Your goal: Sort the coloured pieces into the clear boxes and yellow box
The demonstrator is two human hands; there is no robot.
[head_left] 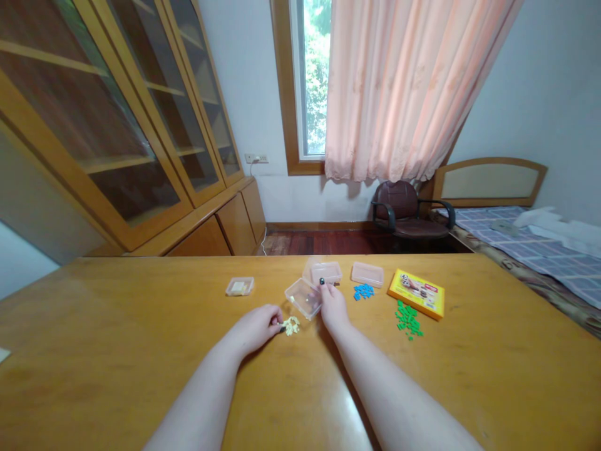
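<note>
My right hand (333, 307) grips the edge of a clear plastic box (303, 299), which is tilted over the table, with a few small pale pieces inside. Below it lies a small pile of cream-coloured pieces (292, 326), like tiny building bricks. At the pile's left edge, the fingers of my left hand (263, 327) are pinched together; whatever is between them is too small to make out. Just behind the held box, a second clear box (325, 272) rests on the table, partly covered by my right hand and the held box.
Blue pieces (364, 291) lie in front of another clear container (367, 274). Green pieces (408, 319) are scattered by a yellow box (417, 293) on the right. A small clear box (240, 286) with pale contents stands left on the wooden table (141, 351). Beyond is an armchair (408, 210).
</note>
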